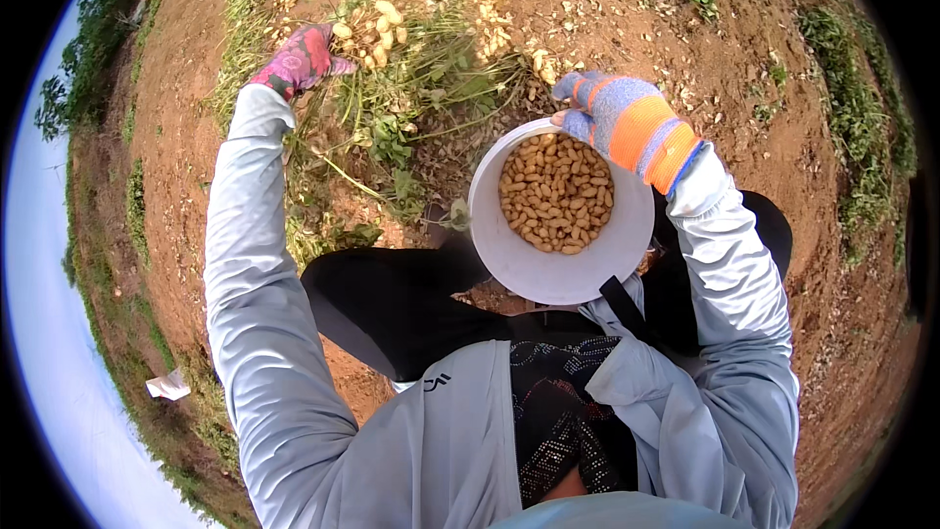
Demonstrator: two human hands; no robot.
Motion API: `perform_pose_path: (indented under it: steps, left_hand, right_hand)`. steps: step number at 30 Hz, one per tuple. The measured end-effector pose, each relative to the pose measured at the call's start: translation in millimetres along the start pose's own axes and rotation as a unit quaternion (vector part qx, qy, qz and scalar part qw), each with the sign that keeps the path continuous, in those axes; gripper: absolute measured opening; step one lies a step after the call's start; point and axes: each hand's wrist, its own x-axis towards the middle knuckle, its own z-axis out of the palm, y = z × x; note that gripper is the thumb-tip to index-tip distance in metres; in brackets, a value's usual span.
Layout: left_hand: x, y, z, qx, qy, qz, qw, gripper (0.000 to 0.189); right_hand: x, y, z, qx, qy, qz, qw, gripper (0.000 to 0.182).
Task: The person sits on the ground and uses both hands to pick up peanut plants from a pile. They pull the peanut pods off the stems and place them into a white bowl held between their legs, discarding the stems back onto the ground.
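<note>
My left hand (308,61), in a pink and red floral glove, grips a peanut plant close to its cluster of pods (382,31). Leafy green stems (411,92) trail from around that hand across the ground. Over the far right rim of a white plastic bucket (507,264) is my right hand (624,114), in a grey and orange striped glove with bare fingertips. Its fingers curl downward, and whether anything is between them is hidden. Loose unshelled peanuts (556,195) cover the bucket's bottom. Just past the right fingers lie a few pods (543,66).
The bucket stands between my bent, black-clad legs (396,301). Pulled peanut plants lie in a row (253,22) at the far left, with more pods (492,22) ahead. Reddish soil (734,73) spreads around. Green plants (844,110) line the right side, and a white object (169,385) lies at left.
</note>
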Motion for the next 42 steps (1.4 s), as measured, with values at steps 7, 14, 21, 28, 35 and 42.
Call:
perform_pose_path:
  steps: [7,14,21,28,35,42]
  left_hand:
    - [-4,19,34,-0.137,0.110,-0.004,0.984,0.076]
    - [-29,75,24,-0.413,0.073,0.083,0.904,0.076]
    - [-56,142,22,-0.183,0.194,0.165,0.949,0.067]
    - [-70,138,10,-0.221,0.218,0.119,0.943,0.053]
    - [-50,145,21,-0.150,0.237,0.107,0.954,0.074]
    - [-39,153,21,-0.030,0.192,0.022,0.981,0.070]
  right_hand:
    - [9,-7,16,0.026,-0.048,0.004,0.999,0.032]
    - [32,-30,66,0.309,-0.117,-0.002,0.944,0.055]
    - [78,-34,136,0.337,0.043,0.037,0.940,0.056]
    - [65,-57,92,0.623,-0.021,0.104,0.775,0.041]
    - [70,-50,104,0.504,-0.060,0.145,0.849,0.042]
    - [68,-55,98,0.445,-0.024,0.105,0.889,0.041]
